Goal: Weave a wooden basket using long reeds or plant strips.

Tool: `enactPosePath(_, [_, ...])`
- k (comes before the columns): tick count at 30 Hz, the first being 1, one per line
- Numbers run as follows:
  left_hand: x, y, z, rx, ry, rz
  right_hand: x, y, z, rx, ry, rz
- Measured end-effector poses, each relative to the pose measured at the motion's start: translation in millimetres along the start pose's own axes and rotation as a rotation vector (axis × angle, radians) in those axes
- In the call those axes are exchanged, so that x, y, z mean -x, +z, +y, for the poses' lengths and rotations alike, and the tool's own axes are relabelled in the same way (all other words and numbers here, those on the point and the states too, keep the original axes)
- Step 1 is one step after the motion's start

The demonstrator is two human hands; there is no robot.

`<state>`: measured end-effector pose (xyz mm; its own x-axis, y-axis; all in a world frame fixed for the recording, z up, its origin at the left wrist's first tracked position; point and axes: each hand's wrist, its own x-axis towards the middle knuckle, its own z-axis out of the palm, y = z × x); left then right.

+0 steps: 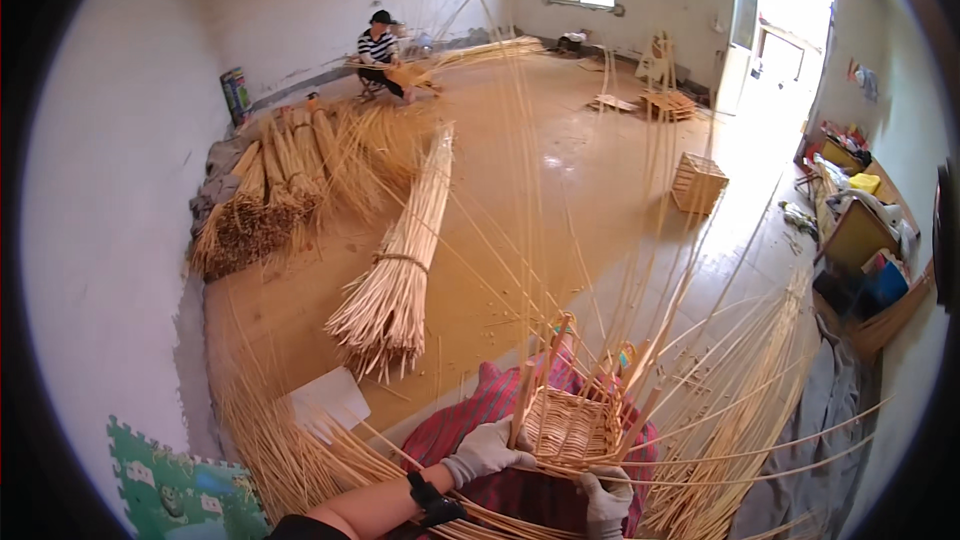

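A partly woven wicker basket [568, 424] rests on my lap, over a red checked cloth [455, 428]. Long upright rods fan out from it, and short thick wooden stakes rise at its corners. My left hand [490, 452], in a pale grey work glove, is closed on the basket's near left corner beside a stake. At the near edge, my gloved right hand [606, 500] is closed with the fingers bent; it seems to pinch a wicker rod, though its fingertips are partly hidden. Thin rods [760, 452] stretch from this edge out to the right.
A tied rod bundle [400, 270] lies ahead, with more bundles [265, 205] at the left wall. Loose rods [290, 450] spread left and others [740, 450] right. A finished-looking basket [698, 183] stands farther off. Another person [378, 48] sits working at the back.
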<state>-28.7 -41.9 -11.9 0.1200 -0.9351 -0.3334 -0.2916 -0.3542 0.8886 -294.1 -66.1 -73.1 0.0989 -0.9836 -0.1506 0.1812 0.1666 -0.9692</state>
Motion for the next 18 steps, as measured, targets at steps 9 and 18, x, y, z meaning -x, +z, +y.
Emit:
enactPosePath(9, [-11.5, -3.9, -31.2, 0.227, 0.058, -0.243, -8.3, -13.7, 28.9, 0.14, -0.116, 0.05])
enactPosePath(18, [-4.0, 0.6, -8.7, 0.147, 0.049, -0.08, -5.4, -5.6, 18.1, -0.037, -0.07, 0.015])
